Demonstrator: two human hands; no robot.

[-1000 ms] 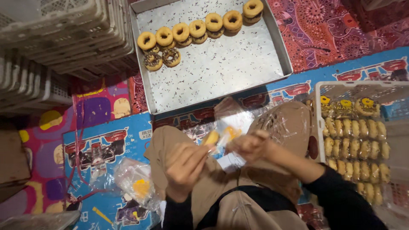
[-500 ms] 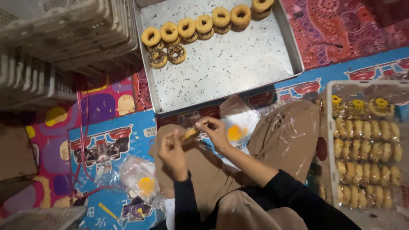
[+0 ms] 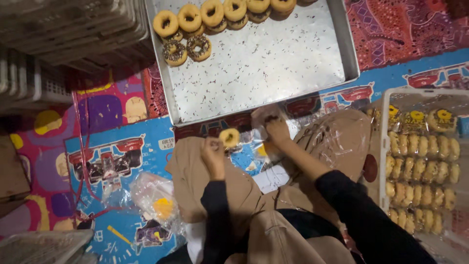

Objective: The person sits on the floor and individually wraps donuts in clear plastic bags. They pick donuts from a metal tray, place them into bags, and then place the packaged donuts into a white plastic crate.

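Note:
I sit on a colourful mat with a tan cloth over my lap. My left hand point(image 3: 213, 155) is closed beside a small yellow ring donut point(image 3: 229, 137), which seems to sit inside a clear plastic bag point(image 3: 254, 142). My right hand point(image 3: 277, 130) pinches the bag's far side, just below the near edge of the metal tray point(image 3: 254, 73). The tray is dusted with chocolate sprinkles. Several ring donuts point(image 3: 212, 11) line its far side, and two sprinkled donuts point(image 3: 187, 49) lie near its left wall.
A white crate point(image 3: 386, 146) at the right holds rows of bagged donuts point(image 3: 422, 156). Stacked grey crates point(image 3: 68, 29) fill the upper left. A heap of empty clear bags point(image 3: 155, 199) lies on the mat at my left knee. Another crate corner point(image 3: 39, 247) shows bottom left.
Both hands have moved forward from my lap toward the tray's near edge. The donut now shows between them, with the right hand further out on the bag.

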